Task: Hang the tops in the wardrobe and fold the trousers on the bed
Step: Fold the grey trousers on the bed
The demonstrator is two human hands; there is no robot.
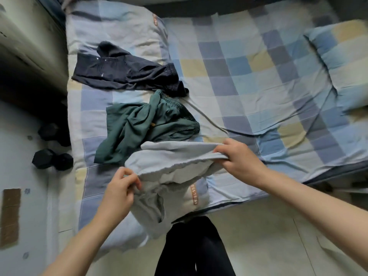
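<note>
Dark iron dumbbells [52, 158] lie on the floor off the bed's left edge, beside a brown patch [11, 216] on the tiles. On the bed [249, 76] itself, toward its left side, a navy garment [127, 75] sprawls unfolded, and just nearer the foot a green pair of trousers [147, 126] with an elastic waistband lies crumpled, its edge touching the navy one.

Next comes the piece in hand: a pale grey garment [171, 166] at the near edge of the bed, part of it draped over that edge toward the person's dark-clad legs [195, 250]. The left hand [121, 188] pinches its left border, fingers curled onto the cloth with the thumb on top. The right hand [237, 158] grips the opposite end, fingers clamped round a bunched fold. Between the two hands the cloth is stretched and lifted slightly off the quilt. Whether it is trousers or a top is hard to tell, though the hanging drawstring and what looks like a waistband suggest trousers.

Over at the right corner a checked pillow [342, 62] rests.

My reading is that the folding step is under way on the grey piece. The next move calls for laying it flat on open quilt, legs aligned, before doubling it over; the green and navy items remain untouched.
</note>
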